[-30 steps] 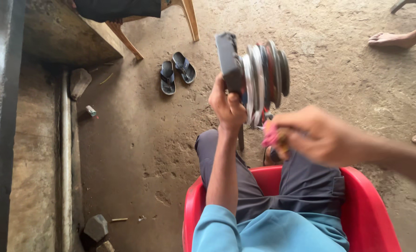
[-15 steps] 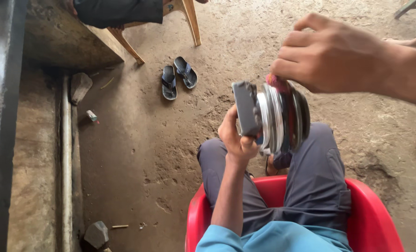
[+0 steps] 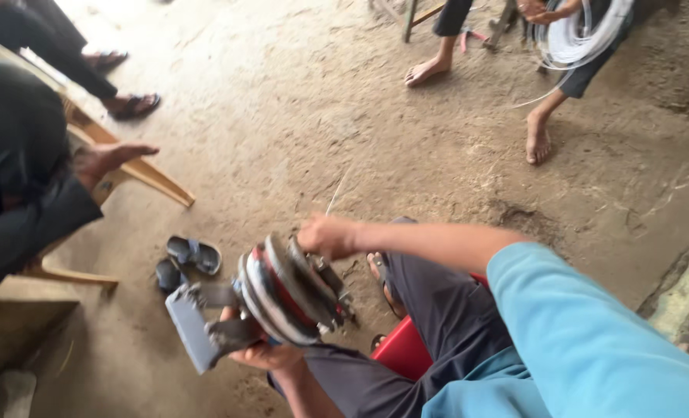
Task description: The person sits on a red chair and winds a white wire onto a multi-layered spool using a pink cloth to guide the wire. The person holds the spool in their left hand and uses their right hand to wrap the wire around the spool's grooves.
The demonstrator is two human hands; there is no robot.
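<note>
Fingers (image 3: 263, 358) of left hand (image 3: 271, 356) clamped under round grey-and-red metal disc assembly (image 3: 286, 298), right hand (image 3: 327, 236) closed at its top edge, mid-work.

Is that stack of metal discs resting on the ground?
No, the stack of metal discs is held up above the dirt floor by the left hand, with the right hand on top.

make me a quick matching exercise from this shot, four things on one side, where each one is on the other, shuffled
Things:
1. left hand
2. right hand
3. pair of sandals
4. coil of white wire

Places:
A. on the dirt floor beside the wooden chair leg
B. on top of the stack of metal discs
C. held by a seated barefoot person at the far side
D. under the stack of metal discs, gripping it

Pairs: 1-D, 2-B, 3-A, 4-C
</note>
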